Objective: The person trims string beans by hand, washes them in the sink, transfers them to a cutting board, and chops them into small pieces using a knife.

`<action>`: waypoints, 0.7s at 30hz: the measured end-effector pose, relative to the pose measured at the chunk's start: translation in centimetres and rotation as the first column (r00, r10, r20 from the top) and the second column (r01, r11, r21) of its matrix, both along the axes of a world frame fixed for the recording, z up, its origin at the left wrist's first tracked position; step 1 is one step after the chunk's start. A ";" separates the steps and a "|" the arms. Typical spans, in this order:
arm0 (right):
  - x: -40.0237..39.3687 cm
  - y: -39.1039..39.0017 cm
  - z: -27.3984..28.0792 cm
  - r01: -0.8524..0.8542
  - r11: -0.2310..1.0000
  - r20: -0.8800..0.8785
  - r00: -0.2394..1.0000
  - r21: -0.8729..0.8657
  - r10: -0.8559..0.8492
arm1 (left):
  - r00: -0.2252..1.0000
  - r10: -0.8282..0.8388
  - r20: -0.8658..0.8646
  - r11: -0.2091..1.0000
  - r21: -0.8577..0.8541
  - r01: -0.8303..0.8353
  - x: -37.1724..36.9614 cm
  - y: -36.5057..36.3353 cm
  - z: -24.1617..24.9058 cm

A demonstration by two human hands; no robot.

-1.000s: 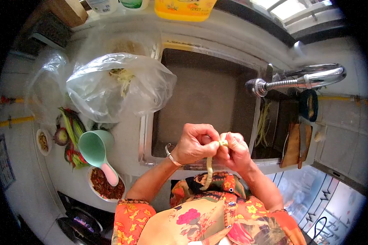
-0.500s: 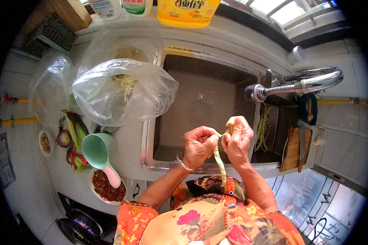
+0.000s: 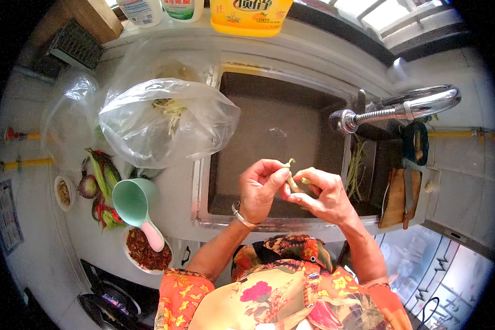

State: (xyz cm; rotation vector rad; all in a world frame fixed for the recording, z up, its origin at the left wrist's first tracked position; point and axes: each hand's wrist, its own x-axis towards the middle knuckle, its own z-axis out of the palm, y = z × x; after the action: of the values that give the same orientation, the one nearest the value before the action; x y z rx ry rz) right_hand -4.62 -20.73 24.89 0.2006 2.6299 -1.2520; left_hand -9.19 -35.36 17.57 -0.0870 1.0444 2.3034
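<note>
Over the front part of the sink [image 3: 203, 190], my two hands are close together. My left hand [image 3: 262, 190] pinches a pale green bean [image 3: 292, 181] near its curled tip, thumb against fingers. My right hand [image 3: 325, 195] closes on the bean's other part, where a greenish end shows between thumb and fingers. A clear plastic bag [image 3: 143, 126] with pale bean scraps [image 3: 172, 110] lies left of the basin. More long green beans [image 3: 356, 170] lie in the narrow side basin to the right.
A chrome faucet [image 3: 390, 114] reaches over from the right. A cutting board [image 3: 393, 201] with a knife stands at the right edge. On the left are a green ladle [image 3: 135, 201], a bowl of dark red food [image 3: 140, 256], vegetables [image 3: 104, 176] and a small bowl [image 3: 63, 192].
The bean no longer hangs down below my hands; it is bunched between them. My right hand has turned and lowered slightly, and my left hand has tilted upward.
</note>
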 end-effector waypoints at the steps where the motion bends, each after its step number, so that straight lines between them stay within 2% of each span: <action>1: -0.2 -0.1 0.0 -0.019 0.998 -0.051 0.998 0.058 0.022 | 0.996 -0.029 0.088 0.998 0.059 0.024 0.0 0.0 0.0; 3: 0.0 0.4 -0.5 -0.077 0.996 -0.051 0.996 0.055 0.080 | 0.994 -0.034 0.104 0.995 0.093 0.024 0.1 0.1 -0.2; 7: -0.4 1.5 0.7 -0.216 0.969 -0.007 0.976 0.118 0.218 | 0.991 -0.093 0.095 0.996 0.007 0.092 -0.5 -0.7 1.2; 9: -0.5 2.1 1.4 -0.251 0.959 0.028 0.968 0.135 0.249 | 0.974 -0.080 -0.213 0.975 -0.218 0.033 -0.8 -1.0 1.5; 10: -0.6 2.4 1.5 -0.303 0.945 0.045 0.953 0.127 0.299 | 0.854 -0.249 -0.456 0.912 -0.407 0.049 -1.2 -1.5 1.5; 11: -0.7 2.6 1.6 -0.355 0.928 0.063 0.935 0.116 0.350 | 0.857 -0.250 -0.451 0.911 -0.409 0.051 -1.6 -1.6 1.5; 12: -0.7 2.7 1.6 -0.378 0.920 0.072 0.925 0.105 0.372 | 0.646 -0.347 -0.680 0.890 -0.457 -0.002 -2.0 -1.7 1.4; 13: -0.8 2.8 1.6 -0.381 0.919 0.074 0.924 0.102 0.375 | 0.367 -0.429 -0.825 0.872 -0.484 -0.070 -2.2 -1.8 1.4; 14: -0.9 2.9 1.8 -0.398 0.912 0.087 0.917 0.100 0.390 | 0.443 -0.448 -0.777 0.872 -0.490 0.022 -1.9 -1.8 1.7; 15: -1.1 2.9 1.9 -0.413 0.905 0.099 0.909 0.099 0.404 | 0.445 -0.449 -0.775 0.870 -0.492 0.022 -2.0 -2.0 1.9; 17: -1.3 2.9 2.3 -0.436 0.894 0.172 0.893 0.101 0.417 | 0.368 -0.622 -0.691 0.771 -0.623 0.134 -2.2 -2.4 2.0; 21: -1.6 2.7 2.7 -0.529 0.837 0.229 0.840 0.139 0.493 | 0.261 -0.666 -0.699 0.743 -0.654 0.145 -1.9 -2.5 1.4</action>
State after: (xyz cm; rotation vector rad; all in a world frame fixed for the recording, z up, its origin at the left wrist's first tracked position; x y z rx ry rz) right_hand -6.24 -18.06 27.55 -0.3305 2.4055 -0.7503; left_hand -11.13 -37.91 19.00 1.3220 1.8581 1.3723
